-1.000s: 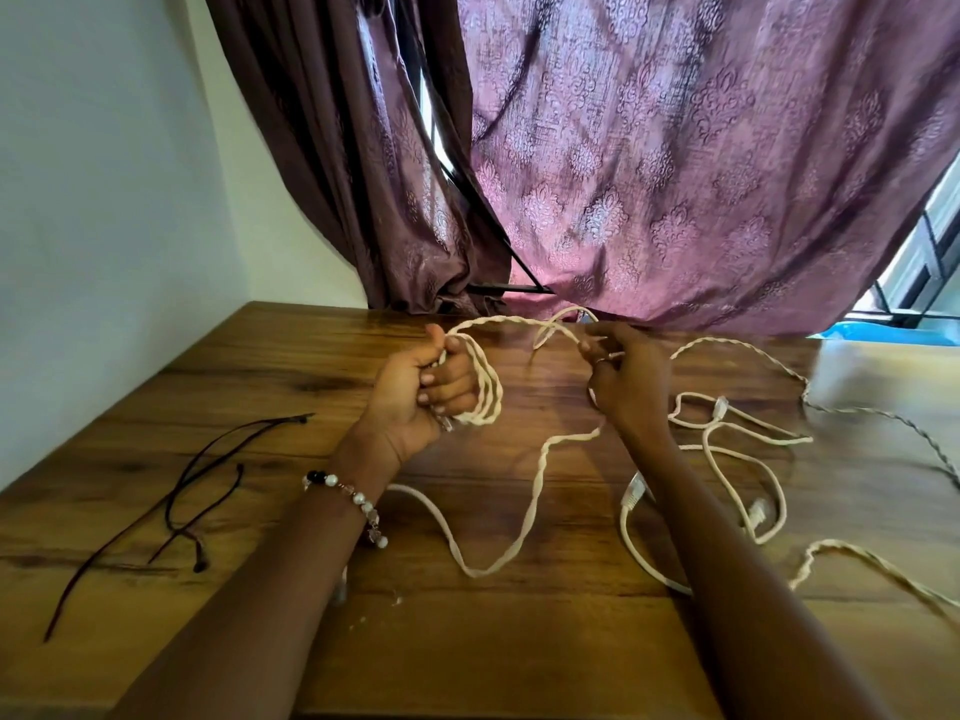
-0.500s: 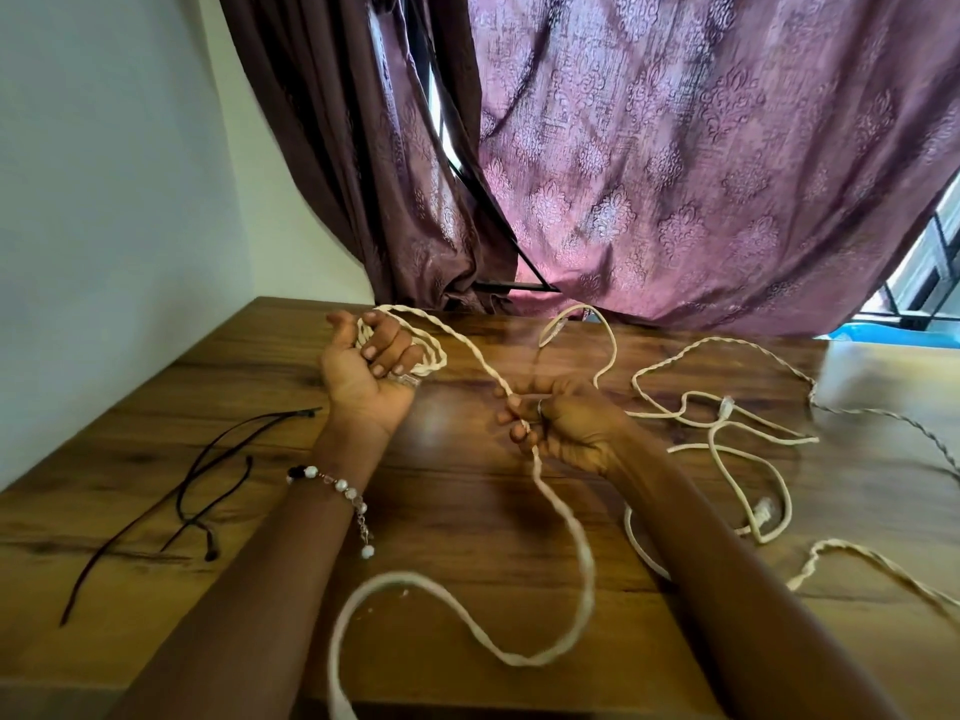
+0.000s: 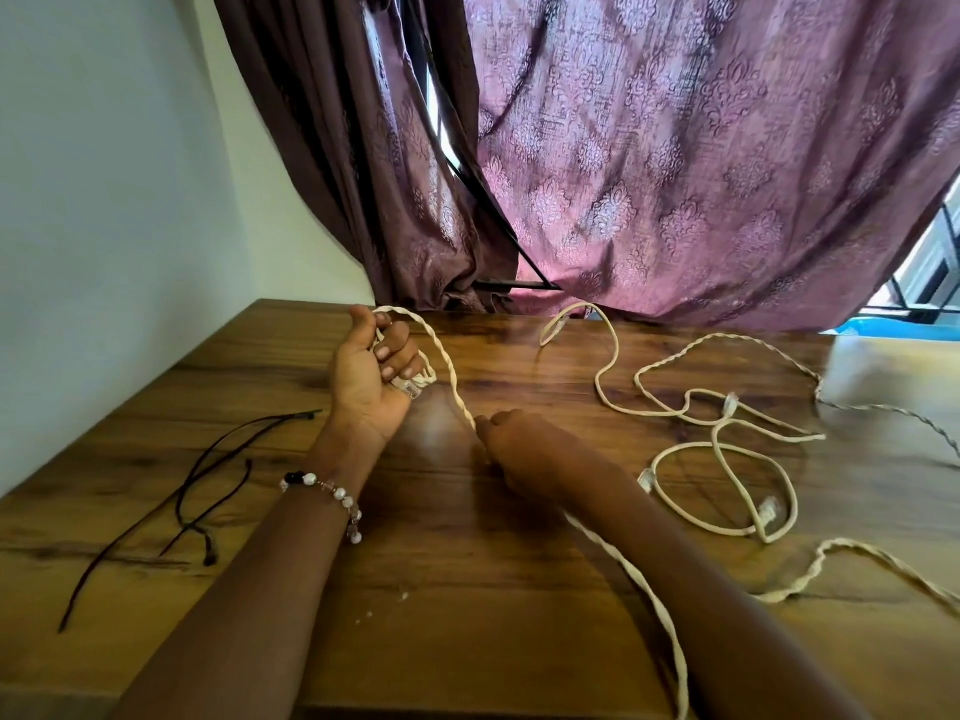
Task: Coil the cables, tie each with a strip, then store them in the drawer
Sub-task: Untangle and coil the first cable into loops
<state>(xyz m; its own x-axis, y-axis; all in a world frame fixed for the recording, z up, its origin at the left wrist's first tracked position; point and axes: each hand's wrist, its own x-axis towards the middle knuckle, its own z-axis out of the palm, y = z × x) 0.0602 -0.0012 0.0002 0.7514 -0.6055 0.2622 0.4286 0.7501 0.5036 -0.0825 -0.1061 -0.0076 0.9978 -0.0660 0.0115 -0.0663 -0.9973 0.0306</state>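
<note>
Coiling in progress on the cream twisted cable (image 3: 445, 368) — a few loops plus a clear plug end sit bunched in the left hand (image 3: 375, 376), fingers curled round them, held above the wooden table (image 3: 467, 589). From there the strand runs down to the right hand (image 3: 511, 449), which closes round it; the hand faces away, so how tight the pinch is I cannot tell. Below that hand the cable trails off the near table edge.

Other cream cables with clear plugs (image 3: 727, 459) lie in a loose tangle to the right, well apart from the hands. Black tie strips (image 3: 182, 491) lie to the left, untouched.

Risks, my read: the twist could kink as slack feeds in, or the loops could slip off the left fingers while reaching for a strip. The trailing tail may snag on the table edge.

Hidden: loop count inside the left fist, the cable's free end below frame, and the drawer — not in view. A maroon curtain (image 3: 675, 174) covers the back.
</note>
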